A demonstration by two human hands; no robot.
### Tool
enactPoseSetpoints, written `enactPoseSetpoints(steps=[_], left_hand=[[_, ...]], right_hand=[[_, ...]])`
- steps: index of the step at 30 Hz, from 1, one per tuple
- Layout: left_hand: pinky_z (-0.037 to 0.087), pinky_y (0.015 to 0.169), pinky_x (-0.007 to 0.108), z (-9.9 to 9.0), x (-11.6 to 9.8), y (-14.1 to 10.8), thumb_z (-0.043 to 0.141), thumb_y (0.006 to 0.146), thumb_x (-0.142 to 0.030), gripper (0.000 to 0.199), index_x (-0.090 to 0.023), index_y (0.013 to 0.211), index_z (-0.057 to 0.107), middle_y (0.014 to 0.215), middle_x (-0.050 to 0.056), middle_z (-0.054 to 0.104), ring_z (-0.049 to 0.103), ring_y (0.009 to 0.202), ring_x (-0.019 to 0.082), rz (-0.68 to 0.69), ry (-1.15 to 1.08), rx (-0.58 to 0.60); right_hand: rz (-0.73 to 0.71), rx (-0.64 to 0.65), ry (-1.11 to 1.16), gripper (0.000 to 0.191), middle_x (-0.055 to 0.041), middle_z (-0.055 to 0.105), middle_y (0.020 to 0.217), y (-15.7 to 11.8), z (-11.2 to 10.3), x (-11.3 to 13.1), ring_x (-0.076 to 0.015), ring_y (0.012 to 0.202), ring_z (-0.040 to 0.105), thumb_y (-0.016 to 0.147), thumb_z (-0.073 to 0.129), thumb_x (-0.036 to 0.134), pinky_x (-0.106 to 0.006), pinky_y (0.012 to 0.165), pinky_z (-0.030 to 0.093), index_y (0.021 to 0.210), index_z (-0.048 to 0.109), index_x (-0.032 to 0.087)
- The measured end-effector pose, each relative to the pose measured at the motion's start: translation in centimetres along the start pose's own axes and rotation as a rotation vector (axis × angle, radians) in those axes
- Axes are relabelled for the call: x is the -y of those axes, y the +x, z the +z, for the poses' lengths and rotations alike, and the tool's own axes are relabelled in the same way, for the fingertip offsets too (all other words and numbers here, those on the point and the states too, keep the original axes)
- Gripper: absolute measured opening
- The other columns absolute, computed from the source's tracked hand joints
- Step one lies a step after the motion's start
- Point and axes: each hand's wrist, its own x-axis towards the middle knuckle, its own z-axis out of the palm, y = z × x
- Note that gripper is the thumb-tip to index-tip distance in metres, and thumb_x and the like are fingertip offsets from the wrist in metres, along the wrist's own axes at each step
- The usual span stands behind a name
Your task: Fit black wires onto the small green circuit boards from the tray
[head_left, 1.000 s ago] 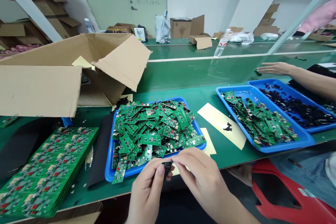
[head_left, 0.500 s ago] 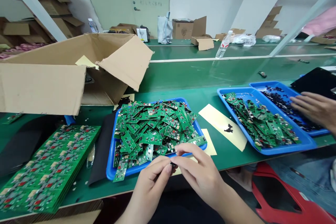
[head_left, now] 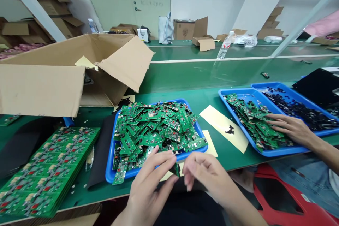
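Note:
My left hand [head_left: 155, 183] is closed on a small green circuit board [head_left: 176, 169], gripped between thumb and fingers at the front edge of the bench. Much of that board is hidden by the fingers. Just right of it, my right hand [head_left: 205, 174] is apart from the board, its fingers loosely bent and slightly blurred, with nothing visible in them. Beyond both hands lies a blue tray [head_left: 109, 164] heaped with loose green circuit boards [head_left: 156, 127]. A strip of yellow paper [head_left: 215, 122] bearing a few small black parts [head_left: 230, 130] rests right of this tray.
Stacked board panels [head_left: 50, 169] and black sheets [head_left: 99, 155] lie left, below an open cardboard box [head_left: 39, 88]. At right, a co-worker's hand [head_left: 291, 127] is over a second blue tray [head_left: 275, 153] of boards, beside another tray of black parts [head_left: 299, 111]. A bottle [head_left: 225, 46] stands behind.
My hands, together half a second ago, have separated; the board now shows in the left. The co-worker's hand has moved left from the black parts to the tray of boards.

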Motion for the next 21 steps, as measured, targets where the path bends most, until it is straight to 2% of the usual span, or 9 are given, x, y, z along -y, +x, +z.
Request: enactPoseSetpoints(steps=[3, 8, 15, 21], left_hand=[[0.051, 0.097, 0.039, -0.1, 0.1, 0.3, 0.060, 0.080, -0.006, 0.025, -0.014, 0.104, 0.061, 0.096, 0.008, 0.070, 0.067, 0.095, 0.019, 0.119, 0.067, -0.031], [0.055, 0.090, 0.036, -0.8, 0.2, 0.5, 0.060, 0.080, -0.007, 0.018, -0.014, 0.096, 0.063, 0.091, 0.006, 0.071, 0.067, 0.093, 0.019, 0.238, 0.195, -0.053], [0.057, 0.084, 0.033, -0.7, 0.3, 0.3, 0.061, 0.080, -0.005, 0.019, -0.012, 0.097, 0.063, 0.090, 0.008, 0.071, 0.068, 0.092, 0.019, 0.226, 0.213, -0.046], [0.058, 0.081, 0.025, -0.4, 0.3, 0.0, 0.054, 0.088, -0.017, 0.016, -0.009, 0.102, 0.058, 0.092, 0.011, 0.069, 0.068, 0.091, 0.016, 0.167, 0.130, 0.006]], right_hand=[[0.102, 0.083, 0.129, 0.042, 0.0004, 0.058, 0.057, -0.2, 0.6, -0.2, -0.0088, 0.048, 0.056, 0.077, 0.067, 0.054, -0.020, 0.050, 0.049, 0.069, 0.055, 0.014], [0.209, 0.132, 0.223, 0.043, 0.0006, 0.058, 0.055, -0.4, 1.2, 0.0, -0.0086, 0.046, 0.056, 0.072, 0.071, 0.054, -0.021, 0.050, 0.049, 0.068, 0.055, 0.014], [0.142, 0.106, 0.226, 0.035, 0.0013, 0.057, 0.054, -0.5, 1.1, 0.3, -0.0083, 0.048, 0.055, 0.076, 0.069, 0.046, -0.020, 0.052, 0.049, 0.067, 0.056, 0.014], [0.147, 0.108, 0.205, 0.028, 0.0029, 0.053, 0.051, -0.4, 1.0, 0.4, -0.0076, 0.044, 0.050, 0.075, 0.067, 0.037, -0.019, 0.048, 0.044, 0.064, 0.054, 0.015]])
